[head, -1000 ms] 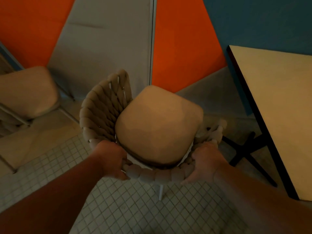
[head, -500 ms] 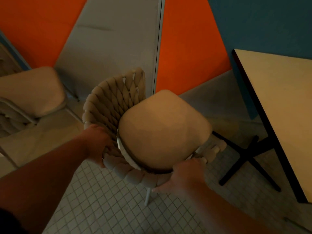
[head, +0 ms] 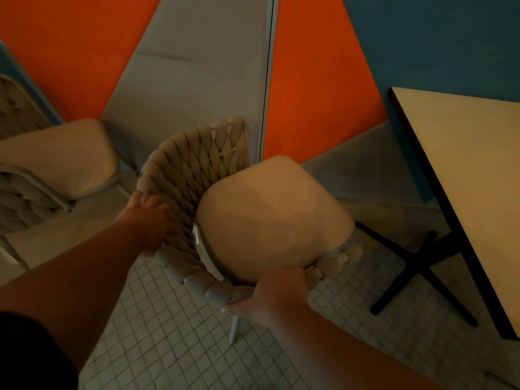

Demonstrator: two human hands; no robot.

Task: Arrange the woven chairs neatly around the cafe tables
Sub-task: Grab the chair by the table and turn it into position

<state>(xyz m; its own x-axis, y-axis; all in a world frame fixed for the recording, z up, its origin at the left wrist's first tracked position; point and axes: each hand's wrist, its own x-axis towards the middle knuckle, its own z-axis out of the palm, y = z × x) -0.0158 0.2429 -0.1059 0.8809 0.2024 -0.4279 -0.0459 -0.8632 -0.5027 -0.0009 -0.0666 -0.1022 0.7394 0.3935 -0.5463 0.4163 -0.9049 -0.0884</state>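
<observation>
A beige woven chair [head: 197, 175] with a tan seat cushion [head: 273, 215] stands in the middle of the view, its curved back toward me and to the left. My left hand [head: 149, 220] grips the outer left side of the woven back. My right hand [head: 275, 294] holds the lower rim of the back near its right end, above a white chair leg [head: 234, 327]. The cafe table [head: 472, 175] with a pale top and dark edge is at the right, apart from the chair.
A second woven chair [head: 56, 161] with a pale cushion stands at the left. The table's black cross base [head: 419, 266] spreads over the small-tiled floor [head: 168, 333] right of the held chair. Orange, grey and blue wall panels rise close behind.
The chair has turned, its back swinging round to the left and its seat toward the table. My left hand slid up along the back's left side; my right hand moved toward the middle.
</observation>
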